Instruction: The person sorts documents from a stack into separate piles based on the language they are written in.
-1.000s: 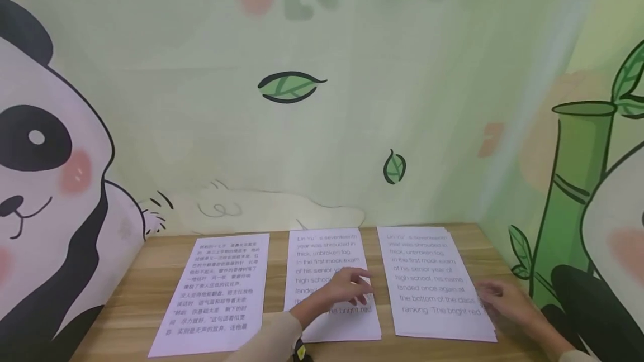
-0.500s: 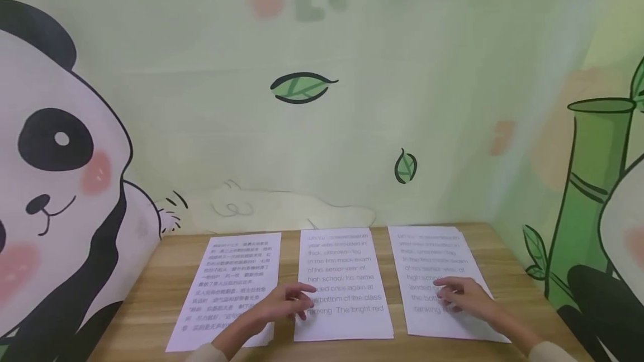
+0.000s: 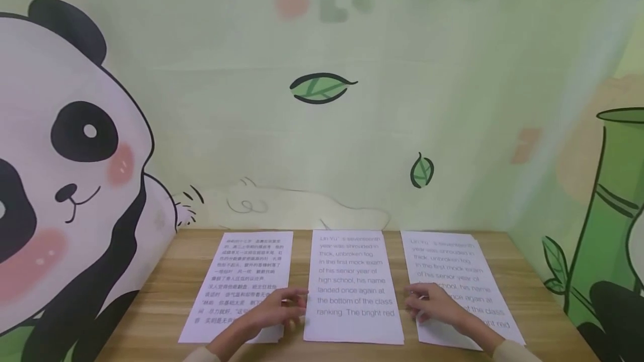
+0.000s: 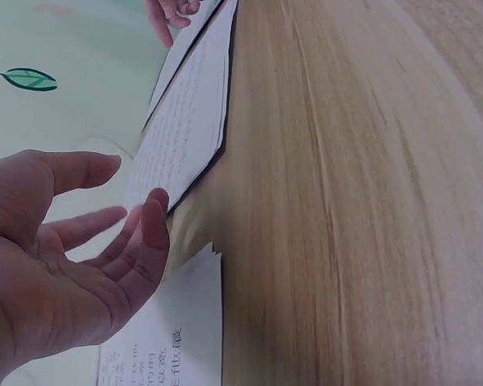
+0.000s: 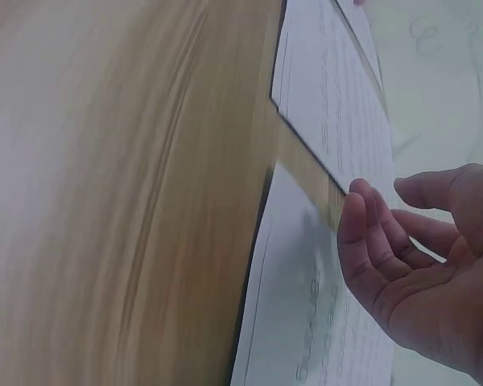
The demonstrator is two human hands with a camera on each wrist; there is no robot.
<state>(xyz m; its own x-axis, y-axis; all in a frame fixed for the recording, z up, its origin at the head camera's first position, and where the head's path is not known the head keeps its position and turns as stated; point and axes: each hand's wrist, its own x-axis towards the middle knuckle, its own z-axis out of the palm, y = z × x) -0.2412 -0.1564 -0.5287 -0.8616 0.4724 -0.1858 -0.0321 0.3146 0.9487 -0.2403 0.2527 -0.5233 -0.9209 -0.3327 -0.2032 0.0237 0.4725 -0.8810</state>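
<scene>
Three paper stacks lie in a row on the wooden table. The middle stack (image 3: 352,328), printed in English, sits between the two hands. My left hand (image 3: 266,314) hovers over the right edge of the left stack (image 3: 241,289), which bears Chinese text; its loosely bent fingers reach close to the middle stack's left edge. Over the left part of the right stack (image 3: 448,272), also in English, is my right hand (image 3: 440,306), fingers relaxed and pointing toward the middle stack. In the wrist views both the left hand (image 4: 80,257) and the right hand (image 5: 427,265) hold nothing.
The wooden table (image 3: 161,295) runs up to a backdrop (image 3: 251,127) with pandas, leaves and bamboo printed on it. Bare wood strips separate the stacks. Several sheet edges show at the left stack's corner.
My left hand has drawn back leftward off the middle stack. The right hand has moved left from the right stack's outer edge to its inner edge. The head view has turned slightly left.
</scene>
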